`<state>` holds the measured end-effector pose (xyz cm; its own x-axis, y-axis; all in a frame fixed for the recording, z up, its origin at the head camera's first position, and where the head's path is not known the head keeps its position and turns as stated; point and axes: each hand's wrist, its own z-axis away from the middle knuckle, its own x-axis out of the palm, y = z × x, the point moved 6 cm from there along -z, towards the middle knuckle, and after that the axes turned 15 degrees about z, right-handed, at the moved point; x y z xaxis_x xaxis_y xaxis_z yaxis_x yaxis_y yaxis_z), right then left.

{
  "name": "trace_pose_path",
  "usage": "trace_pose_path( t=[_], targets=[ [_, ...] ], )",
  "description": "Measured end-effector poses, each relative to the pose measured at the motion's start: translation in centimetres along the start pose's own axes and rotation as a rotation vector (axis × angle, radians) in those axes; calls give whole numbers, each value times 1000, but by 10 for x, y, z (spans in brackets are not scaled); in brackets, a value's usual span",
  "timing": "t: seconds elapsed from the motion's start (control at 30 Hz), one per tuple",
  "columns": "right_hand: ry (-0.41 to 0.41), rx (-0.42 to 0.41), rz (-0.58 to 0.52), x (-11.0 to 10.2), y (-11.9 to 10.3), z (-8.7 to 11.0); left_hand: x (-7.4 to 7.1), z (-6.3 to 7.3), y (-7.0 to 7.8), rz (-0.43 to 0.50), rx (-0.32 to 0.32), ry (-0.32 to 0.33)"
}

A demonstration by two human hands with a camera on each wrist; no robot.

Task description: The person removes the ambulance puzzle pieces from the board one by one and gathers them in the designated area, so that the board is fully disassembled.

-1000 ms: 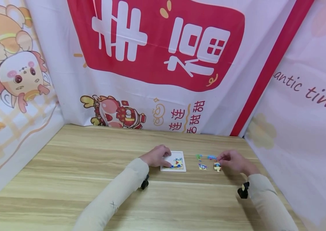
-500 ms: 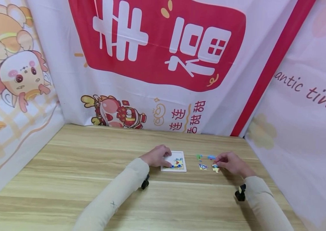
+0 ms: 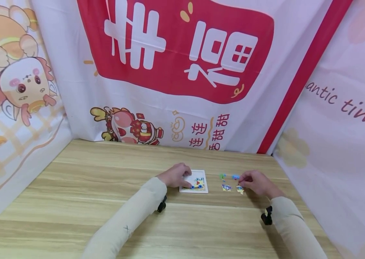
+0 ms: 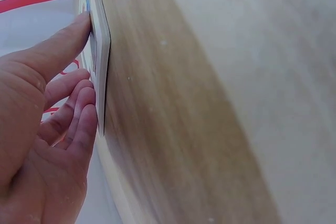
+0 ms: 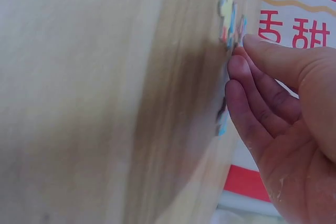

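My left hand (image 3: 175, 175) rests on the left side of a white puzzle tray (image 3: 206, 180); the thumb lies over its face, also seen in the left wrist view with the fingertips at the tray's edge (image 4: 104, 61). Joined picture pieces (image 3: 198, 183) with blue wheels fill part of the tray. To the right, my right hand (image 3: 257, 182) pinches the upper end of a yellow and blue puzzle piece (image 3: 240, 190). Three loose puzzle pieces lie close by: a green one (image 3: 222, 176), a blue one (image 3: 235, 177) and a purple-white one (image 3: 226, 187). The exact finger contact is small in view.
Everything lies on a wood-grain table (image 3: 105, 201). A printed cloth (image 3: 182, 118) hangs along its back edge, and further cloths stand at the left (image 3: 17, 144) and right (image 3: 331, 162).
My right hand has moved slightly left, and the yellow and blue puzzle piece has shifted left with it. My left hand and the tray stay in place.
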<state>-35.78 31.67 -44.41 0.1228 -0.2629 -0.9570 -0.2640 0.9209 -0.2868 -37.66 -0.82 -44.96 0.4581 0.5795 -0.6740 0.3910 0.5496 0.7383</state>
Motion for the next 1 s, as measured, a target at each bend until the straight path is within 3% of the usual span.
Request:
trace_pose_path(
  t=[0.17,0.7,1.0],
  targets=[
    [-38,31,19,-5,-19,-10,0,0,0,-3,-16,-12],
    [-82,-216,133,8,-127,-53,-2,-1,5,-17,-24,-20],
    [-143,-293,210,22,-152,-65,-1,-4,3,-28,-2,-18]
  ],
)
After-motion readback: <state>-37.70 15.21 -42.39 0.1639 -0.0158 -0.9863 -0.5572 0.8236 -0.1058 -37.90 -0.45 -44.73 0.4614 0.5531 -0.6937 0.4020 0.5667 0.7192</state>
